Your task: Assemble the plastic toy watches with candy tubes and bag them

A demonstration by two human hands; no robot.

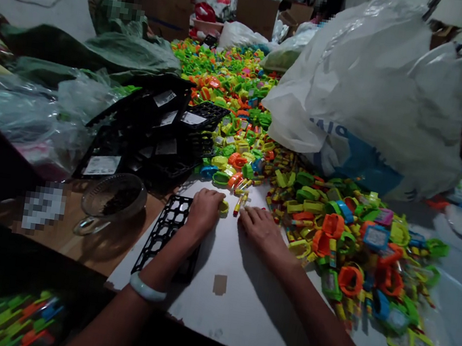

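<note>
My left hand (206,211) is closed at the upper right part of a black plastic tray (161,231) with rows of cut-out cells. A yellow-green plastic toy watch (223,208) shows at its fingertips, mostly hidden by the hand. My right hand (263,232) lies palm down on the white board, its fingers stretched out and slightly apart. Just beyond its fingertips are small yellow tubes with red ends (240,203). A heap of coloured toy watches (239,160) begins past both hands.
More watches and tubes pile up on the right (349,252) below a big white plastic bag (375,96). Stacked black trays (150,133) and a glass cup with dark bits (114,199) stand left. Another person (119,8) is at the back left.
</note>
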